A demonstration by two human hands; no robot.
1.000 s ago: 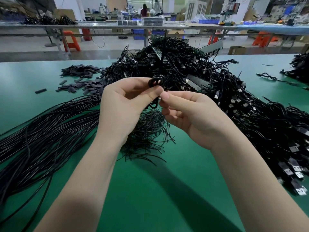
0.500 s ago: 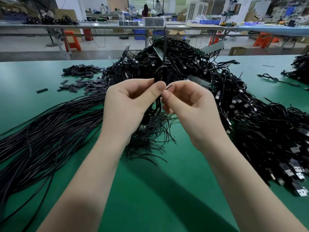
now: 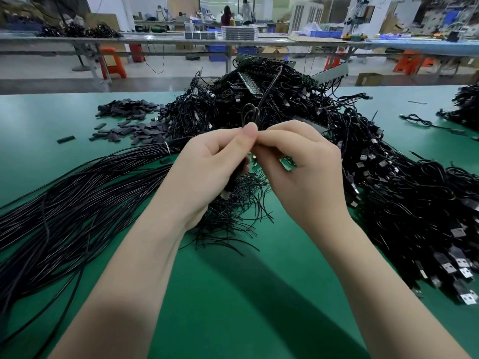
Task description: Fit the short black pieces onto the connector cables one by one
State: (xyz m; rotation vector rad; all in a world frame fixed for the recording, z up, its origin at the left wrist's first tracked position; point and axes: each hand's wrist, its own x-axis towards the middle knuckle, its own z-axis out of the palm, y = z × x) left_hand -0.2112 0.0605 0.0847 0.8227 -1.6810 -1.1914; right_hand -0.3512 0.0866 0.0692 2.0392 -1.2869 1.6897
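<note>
Pinching looped cable [image 3: 251, 114] between left hand [image 3: 207, 167], right hand [image 3: 308, 172].

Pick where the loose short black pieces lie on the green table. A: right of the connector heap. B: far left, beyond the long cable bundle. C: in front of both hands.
B: the short black pieces lie scattered at far left, beyond the cable bundle.

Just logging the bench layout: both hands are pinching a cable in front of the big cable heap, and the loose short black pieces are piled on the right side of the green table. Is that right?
Not quite. The head view shows the short black pieces piled on the left side of the green table, not the right. Otherwise correct: left hand and right hand pinch a cable in front of the cable heap.
</note>
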